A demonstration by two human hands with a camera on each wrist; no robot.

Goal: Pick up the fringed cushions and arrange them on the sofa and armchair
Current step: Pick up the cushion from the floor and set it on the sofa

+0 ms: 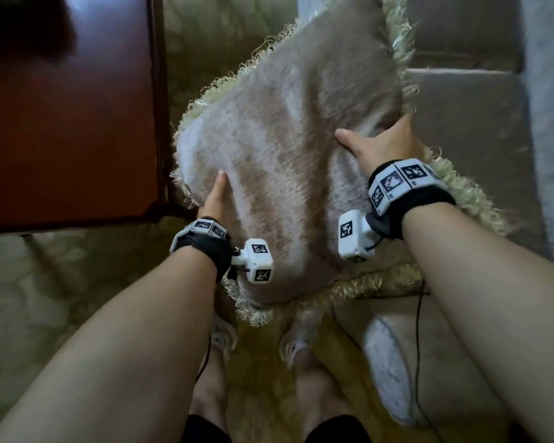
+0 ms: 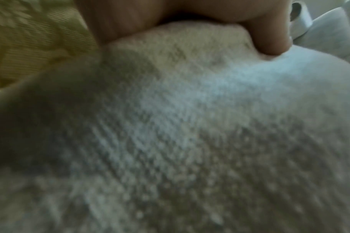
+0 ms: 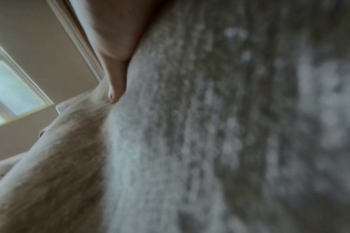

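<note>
Both hands are on 1 fringed cushion (image 1: 288, 148), held up in front of the person, above their feet and the patterned carpet (image 1: 45, 298). The left hand (image 1: 213, 199) grips its lower left edge, thumb on the top face, fingers hidden underneath. The right hand (image 1: 381, 145) clamps the right edge, thumb spread across the fabric. A sofa seat (image 1: 467, 123) lies to the right, a dark wooden table (image 1: 68, 123) to the left.
</note>
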